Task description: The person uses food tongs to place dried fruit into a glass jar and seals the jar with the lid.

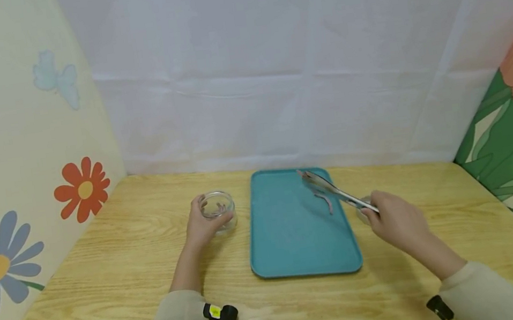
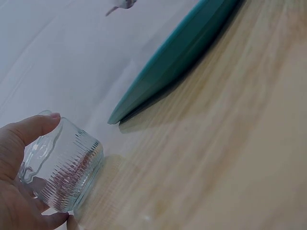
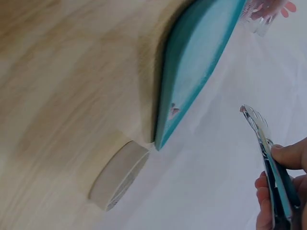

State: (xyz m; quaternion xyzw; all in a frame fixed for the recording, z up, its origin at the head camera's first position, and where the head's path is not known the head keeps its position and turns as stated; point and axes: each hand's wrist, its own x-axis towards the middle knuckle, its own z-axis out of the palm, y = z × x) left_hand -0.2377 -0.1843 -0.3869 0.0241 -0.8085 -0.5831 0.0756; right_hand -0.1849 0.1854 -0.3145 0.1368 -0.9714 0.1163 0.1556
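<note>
On the left of the table, my left hand (image 1: 204, 223) grips a ribbed clear glass jar (image 2: 72, 165) with its thumb and fingers curled round the side. Several pinkish-brown strips (image 1: 220, 208) lie inside the jar. My right hand (image 1: 399, 218) holds metal tongs (image 1: 341, 193), their head raised over the far right part of the blue-green tray (image 1: 291, 242). A small pinkish strip (image 1: 299, 173) sticks out from the tongs' tips. Another thin, curved pinkish strip (image 1: 325, 204) lies on the tray below the tongs.
A low, round, light-coloured object (image 3: 120, 175) sits on the table just right of the tray, partly behind my right hand in the head view. White cloth (image 1: 245, 75) hangs behind the wooden table (image 1: 305, 305). Flower-printed panels (image 1: 3, 161) stand at both sides.
</note>
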